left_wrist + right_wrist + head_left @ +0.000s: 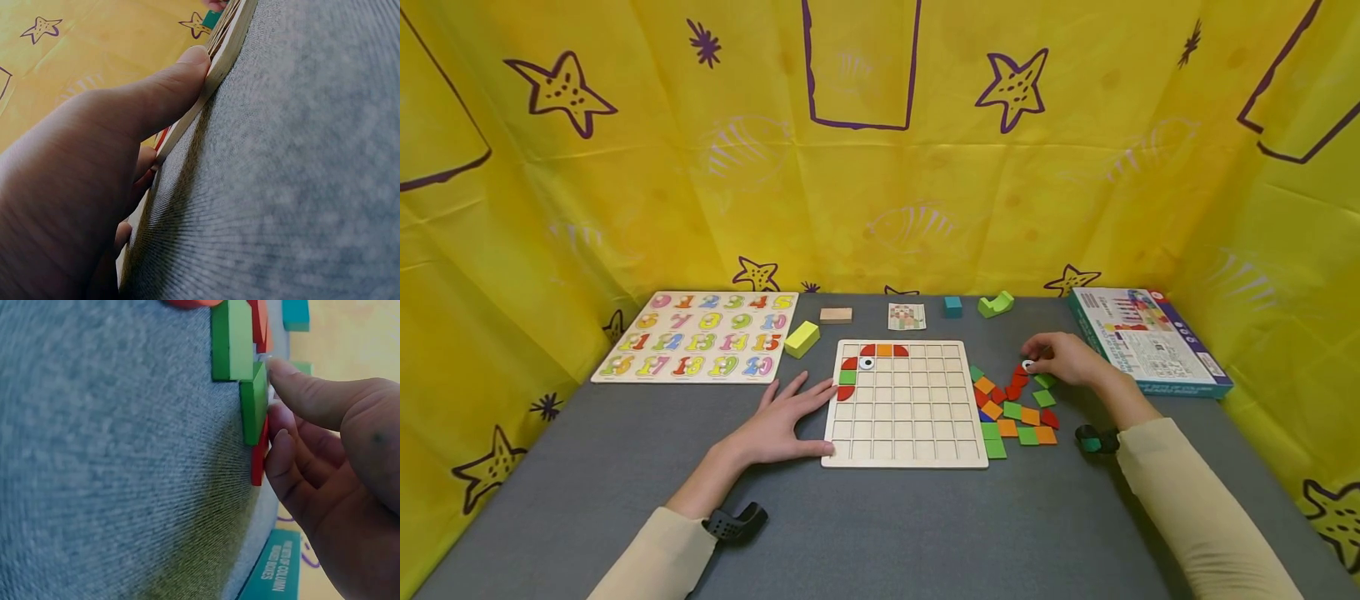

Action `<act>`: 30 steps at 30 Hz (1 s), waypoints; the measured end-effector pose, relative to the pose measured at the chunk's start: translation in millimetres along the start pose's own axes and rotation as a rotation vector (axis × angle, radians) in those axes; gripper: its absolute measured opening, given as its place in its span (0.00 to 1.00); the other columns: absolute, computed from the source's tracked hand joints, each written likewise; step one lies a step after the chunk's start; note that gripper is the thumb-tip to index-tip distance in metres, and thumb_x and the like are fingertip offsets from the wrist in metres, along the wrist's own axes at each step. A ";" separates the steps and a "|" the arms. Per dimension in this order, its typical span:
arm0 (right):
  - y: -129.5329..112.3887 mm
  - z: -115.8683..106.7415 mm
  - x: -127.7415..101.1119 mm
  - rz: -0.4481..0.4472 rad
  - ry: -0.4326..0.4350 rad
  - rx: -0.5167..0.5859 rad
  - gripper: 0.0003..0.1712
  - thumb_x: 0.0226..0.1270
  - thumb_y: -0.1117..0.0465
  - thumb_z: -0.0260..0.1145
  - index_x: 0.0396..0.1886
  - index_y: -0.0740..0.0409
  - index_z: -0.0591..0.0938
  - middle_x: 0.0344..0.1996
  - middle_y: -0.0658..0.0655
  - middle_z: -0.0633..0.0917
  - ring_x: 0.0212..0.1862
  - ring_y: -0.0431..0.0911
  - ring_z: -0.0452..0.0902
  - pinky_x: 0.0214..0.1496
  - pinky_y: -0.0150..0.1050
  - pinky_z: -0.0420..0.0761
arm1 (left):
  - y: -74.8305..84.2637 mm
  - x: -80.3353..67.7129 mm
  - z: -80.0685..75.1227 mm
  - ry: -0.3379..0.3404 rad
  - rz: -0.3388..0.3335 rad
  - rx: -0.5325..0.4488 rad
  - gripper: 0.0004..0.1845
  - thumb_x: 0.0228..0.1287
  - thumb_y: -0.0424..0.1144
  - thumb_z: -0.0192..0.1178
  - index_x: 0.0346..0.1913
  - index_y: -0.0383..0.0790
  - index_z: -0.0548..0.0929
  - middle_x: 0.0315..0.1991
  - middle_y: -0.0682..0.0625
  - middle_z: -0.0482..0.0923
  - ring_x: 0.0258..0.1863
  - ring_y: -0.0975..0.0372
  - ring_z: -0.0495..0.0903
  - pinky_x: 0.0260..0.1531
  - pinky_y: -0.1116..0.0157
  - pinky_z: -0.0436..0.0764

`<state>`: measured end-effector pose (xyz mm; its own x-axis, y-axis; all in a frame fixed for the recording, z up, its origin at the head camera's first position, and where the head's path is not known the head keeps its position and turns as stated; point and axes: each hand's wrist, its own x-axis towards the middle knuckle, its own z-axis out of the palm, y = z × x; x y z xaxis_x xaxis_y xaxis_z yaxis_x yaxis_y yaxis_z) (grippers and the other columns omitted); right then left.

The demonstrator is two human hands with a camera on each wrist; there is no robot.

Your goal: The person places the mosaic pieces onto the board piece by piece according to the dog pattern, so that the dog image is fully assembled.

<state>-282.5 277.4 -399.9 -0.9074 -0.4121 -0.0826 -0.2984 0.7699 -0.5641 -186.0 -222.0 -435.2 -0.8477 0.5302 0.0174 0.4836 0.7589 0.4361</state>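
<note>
So you're working the loose pile of tiles (1013, 410) sitting just right of the grid board (905, 403), middle of the head view. Right now your right hand (1063, 358) is curling its fingertips (282, 367) around a small piece at the top of that pile, a white one with a dark dot by the look of it, wedged between a green tile (253, 403) and a red tile (259, 459). I'd call that a pinch in progress, fingers closing on it rather than hanging loose.

These pieces are looking like thin painted wood: light, stiff, a bit slick on the faces, not fragile. Probably easiest to be taking them by two opposite edges, since the flat faces are giving you nothing to hold, and the neighbours are crowding in tight, so they may be shifting as you lift.

Your left hand (781, 425) is lying flat at the board's left edge, fingers straight and spread, thumb (164, 94) pressing against the rim so the board isn't sliding. Forearms are coming in low from the bottom corners, wrists resting near the grey table (880, 525).

Further out, a number puzzle (700, 336) is sitting at the left, the box (1146, 337) at the right.
</note>
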 end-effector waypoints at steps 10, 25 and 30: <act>-0.5 -2.6 0.7 -0.003 -0.038 -0.046 0.08 0.69 0.64 0.70 0.44 0.63 0.83 0.35 0.55 0.82 0.38 0.50 0.73 0.45 0.46 0.76 | 0.4 0.8 0.0 -0.009 -0.011 0.002 0.53 0.55 0.74 0.63 0.79 0.52 0.61 0.79 0.56 0.55 0.79 0.46 0.41 0.68 0.35 0.32; -22.8 -7.1 9.8 -0.010 0.010 0.054 0.07 0.70 0.61 0.70 0.42 0.61 0.84 0.37 0.56 0.82 0.40 0.53 0.76 0.43 0.42 0.77 | -1.8 1.9 -0.3 0.000 0.010 -0.006 0.52 0.56 0.72 0.64 0.79 0.51 0.62 0.78 0.54 0.57 0.78 0.43 0.42 0.67 0.33 0.32; -42.5 5.4 24.6 -0.042 0.026 0.080 0.07 0.70 0.61 0.70 0.42 0.61 0.84 0.37 0.55 0.82 0.42 0.52 0.76 0.46 0.44 0.77 | -1.6 1.9 0.1 -0.001 0.011 -0.012 0.52 0.56 0.72 0.64 0.79 0.50 0.63 0.78 0.53 0.57 0.78 0.42 0.42 0.67 0.32 0.33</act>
<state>-290.6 231.9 -382.3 -0.9025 -0.4291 -0.0366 -0.3123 0.7108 -0.6302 -188.3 -222.3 -436.0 -0.8421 0.5388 0.0216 0.4902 0.7483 0.4470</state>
